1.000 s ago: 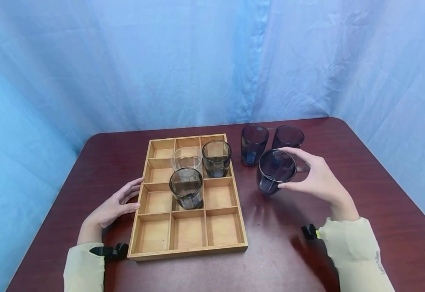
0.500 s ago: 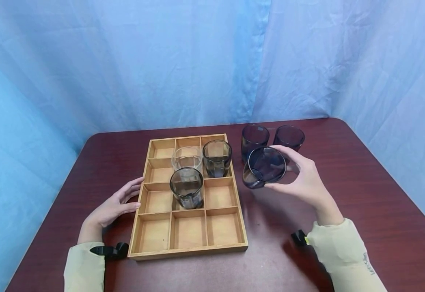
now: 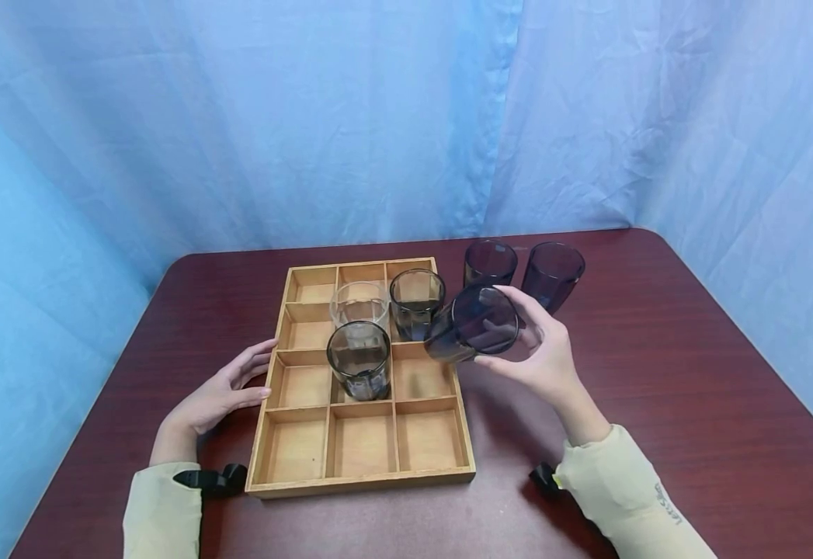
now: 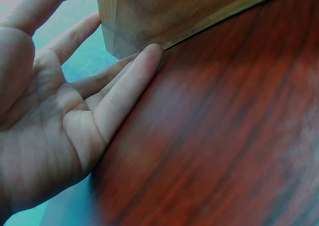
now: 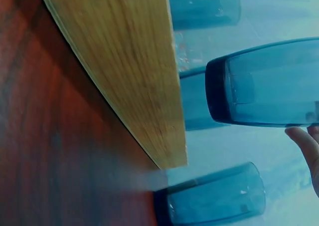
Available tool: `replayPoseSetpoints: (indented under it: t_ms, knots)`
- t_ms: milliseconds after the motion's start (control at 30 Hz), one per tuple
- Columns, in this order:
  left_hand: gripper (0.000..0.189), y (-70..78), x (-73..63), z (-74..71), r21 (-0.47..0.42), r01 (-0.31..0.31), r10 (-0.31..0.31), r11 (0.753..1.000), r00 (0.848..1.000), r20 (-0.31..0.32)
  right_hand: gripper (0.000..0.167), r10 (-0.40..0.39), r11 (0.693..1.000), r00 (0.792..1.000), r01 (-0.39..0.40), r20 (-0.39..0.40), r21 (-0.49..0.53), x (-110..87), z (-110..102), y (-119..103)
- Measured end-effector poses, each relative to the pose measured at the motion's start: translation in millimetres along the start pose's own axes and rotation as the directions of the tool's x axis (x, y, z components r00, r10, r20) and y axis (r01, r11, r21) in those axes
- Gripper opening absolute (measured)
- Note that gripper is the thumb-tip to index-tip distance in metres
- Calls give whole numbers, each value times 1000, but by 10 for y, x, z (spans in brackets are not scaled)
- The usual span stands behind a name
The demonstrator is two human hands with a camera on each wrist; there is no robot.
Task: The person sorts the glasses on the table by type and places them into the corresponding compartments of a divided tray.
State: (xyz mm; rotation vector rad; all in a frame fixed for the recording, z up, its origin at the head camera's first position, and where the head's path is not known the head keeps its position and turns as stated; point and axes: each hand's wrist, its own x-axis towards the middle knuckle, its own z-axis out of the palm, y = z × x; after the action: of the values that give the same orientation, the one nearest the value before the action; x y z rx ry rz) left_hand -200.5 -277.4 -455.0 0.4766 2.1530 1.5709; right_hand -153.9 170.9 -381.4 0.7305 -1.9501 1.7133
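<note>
My right hand (image 3: 544, 353) grips a dark smoked drinking glass (image 3: 472, 322) near its rim, thumb on the near side and fingers on the far side. The glass is tilted, its base pointing left over the right edge of a wooden compartment tray (image 3: 360, 485). In the right wrist view this glass (image 5: 269, 84) is raised above the tray wall (image 5: 129, 71). My left hand (image 3: 213, 396) lies at the tray's left side with fingers extended, fingertips right at the wall (image 4: 144, 16). Inside the tray stand a clear glass (image 3: 347, 304), a smoked glass (image 3: 416, 291) and a nearer smoked glass (image 3: 359, 359).
Two more dark glasses, a left one (image 3: 490, 264) and a right one (image 3: 556, 268), stand upright on the table behind my right hand. The dark red wooden table (image 3: 672, 373) is backed by a light blue curtain (image 3: 350, 124).
My right hand has carried the dark glass leftward from beside the tray to over its right edge, tipping it further. The left hand has stayed in place.
</note>
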Motion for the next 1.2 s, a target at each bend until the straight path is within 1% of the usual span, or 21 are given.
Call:
replayPoseSetpoints:
  t_ms: [33,233,433,767,933,1067,1200]
  knots:
    - [78,1,-2,1,0,0,0,1000,1000,0,88,3,1000,1000,-3,3,3,-4,16,7]
    - [78,7,-1,1,1,0,0,1000,1000,-5,88,9,998,1000,-8,19,-55,-39,74,70]
    - [79,-1,7,9,-3,0,0,1000,1000,1,89,51,994,997,-46,49,-103,-86,114,118]
    - [79,-1,31,23,-6,-7,7,1000,1000,0,88,94,979,991,-75,95,-190,-136,168,162]
    - [79,0,33,25,-1,-6,6,1000,1000,-2,88,111,973,987,-85,115,-214,-142,180,164]
    - [79,5,29,22,1,-6,6,1000,1000,1,87,143,972,981,-115,130,-206,-147,191,182]
    - [79,0,29,19,5,-8,8,1000,1000,1,86,173,965,974,-139,144,-221,-156,206,182]
